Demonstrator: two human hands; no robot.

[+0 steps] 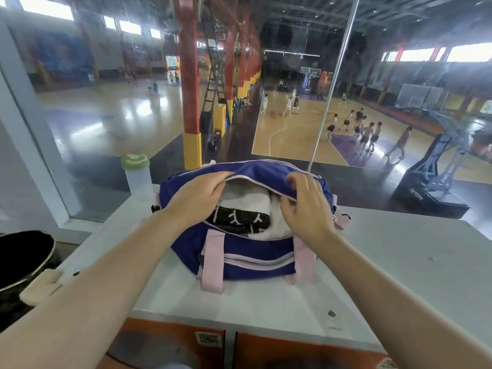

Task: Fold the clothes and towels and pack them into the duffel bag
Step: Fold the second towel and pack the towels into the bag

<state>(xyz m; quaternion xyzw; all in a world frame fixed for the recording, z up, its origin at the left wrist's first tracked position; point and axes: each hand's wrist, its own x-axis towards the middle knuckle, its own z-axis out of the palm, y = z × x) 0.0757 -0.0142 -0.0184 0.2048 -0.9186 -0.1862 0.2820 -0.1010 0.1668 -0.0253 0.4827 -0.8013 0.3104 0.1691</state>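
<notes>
**Hands pulling the zip edges together over a full bag**

Left hand [198,194] gripping the far left stretch of the opening, fingers curled over the purple flap near the zip line. Right hand [303,202] pinching the flap's pale-edged lip from the other side, thumb under, fingers hooked over the top. Drawing the two edges toward each other, by the look of it, over contents standing level with the rim.

Sitting in the mouth of the duffel bag [255,262]: a folded white towel [247,197] and, in front of it, a black knit piece with white marks [239,218], more white fabric [277,225] bulging to the right, just below the right hand. Packing judged nearly done, closing being the step in hand.

Risking fabric caught in the zip teeth, the white bulge lying right against the near edge of the opening. Risking the fold coming undone too, if pressed down hard to make room. Zip pull not made out in this view, so no telling how far along the closing stands.

Resting on the white counter [399,262], pink handles [213,262] hanging down the near side and free to snag a wrist. Standing just beside the bag's left end, a clear bottle with a green lid [135,169], close enough to be knocked over should the bag slide left under the pull. Black bin [24,259] well below at the left.
</notes>
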